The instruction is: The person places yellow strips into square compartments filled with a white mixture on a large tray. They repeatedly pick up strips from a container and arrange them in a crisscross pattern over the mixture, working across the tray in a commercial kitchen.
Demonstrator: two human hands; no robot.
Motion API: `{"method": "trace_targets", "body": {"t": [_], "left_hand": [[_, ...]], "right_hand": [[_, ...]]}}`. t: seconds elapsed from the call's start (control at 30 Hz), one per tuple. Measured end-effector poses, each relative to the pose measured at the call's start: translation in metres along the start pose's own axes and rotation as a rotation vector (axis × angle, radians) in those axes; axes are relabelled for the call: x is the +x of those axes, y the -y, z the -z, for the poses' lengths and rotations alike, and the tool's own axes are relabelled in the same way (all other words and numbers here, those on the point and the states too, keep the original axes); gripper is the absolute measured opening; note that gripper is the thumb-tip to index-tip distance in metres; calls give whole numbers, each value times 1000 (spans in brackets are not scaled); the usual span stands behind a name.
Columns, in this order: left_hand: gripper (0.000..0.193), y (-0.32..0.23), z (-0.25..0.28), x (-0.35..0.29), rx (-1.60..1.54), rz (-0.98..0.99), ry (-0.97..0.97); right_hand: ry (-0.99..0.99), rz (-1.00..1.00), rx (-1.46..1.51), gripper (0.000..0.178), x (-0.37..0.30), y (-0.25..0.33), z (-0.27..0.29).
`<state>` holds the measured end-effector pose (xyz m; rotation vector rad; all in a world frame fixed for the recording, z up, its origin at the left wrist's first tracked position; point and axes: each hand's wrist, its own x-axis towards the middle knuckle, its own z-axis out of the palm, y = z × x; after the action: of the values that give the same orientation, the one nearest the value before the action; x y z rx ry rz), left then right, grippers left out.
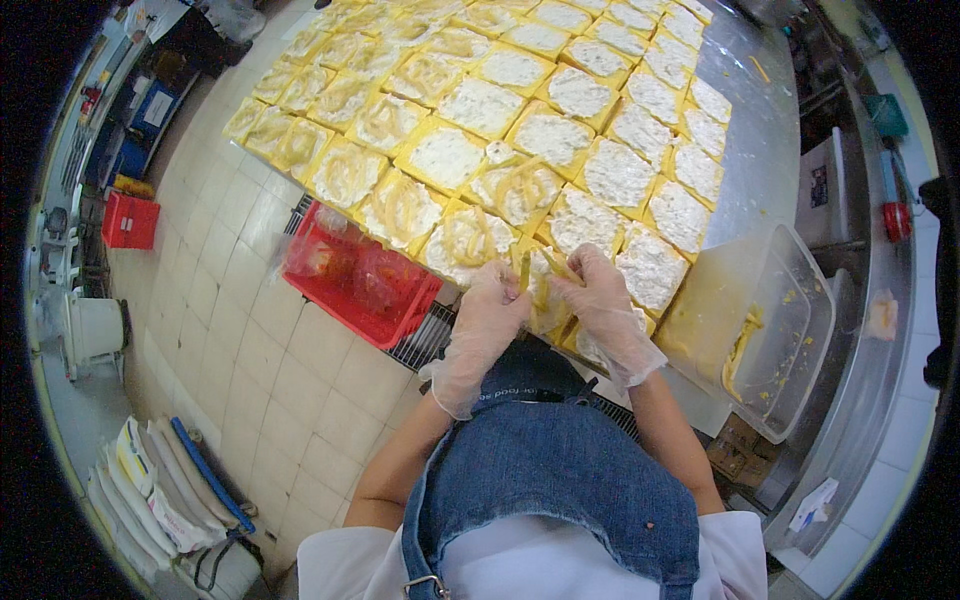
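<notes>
hands (497, 303) (601, 287) with yellow strips (525, 268) over white-topped squares (447, 158)

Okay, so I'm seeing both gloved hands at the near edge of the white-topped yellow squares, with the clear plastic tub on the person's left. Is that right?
Not quite: the head view shows the clear plastic tub on the person's right. The gloved left hand and right hand are indeed at the near edge of the white-topped yellow squares.
</notes>
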<state>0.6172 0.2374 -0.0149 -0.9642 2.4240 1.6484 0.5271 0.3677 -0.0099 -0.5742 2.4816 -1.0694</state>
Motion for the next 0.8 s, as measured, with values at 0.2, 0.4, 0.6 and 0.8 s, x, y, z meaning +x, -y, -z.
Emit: {"method": "trace_targets", "body": {"t": [0.2, 0.4, 0.6, 0.8], "left_hand": [[26, 2, -18, -7, -144, 1, -108], [26, 5, -23, -6, 114, -194, -122], [23, -8, -14, -8, 119, -113, -67], [19, -27, -20, 19, -276, -181, 131]], "right_hand": [[-40, 104, -169, 22, 1, -3, -5], [22, -292, 441, 16, 4, -7, 12], [197, -350, 1179, 30, 1, -8, 33], [138, -339, 883, 37, -1, 0, 31]]}}
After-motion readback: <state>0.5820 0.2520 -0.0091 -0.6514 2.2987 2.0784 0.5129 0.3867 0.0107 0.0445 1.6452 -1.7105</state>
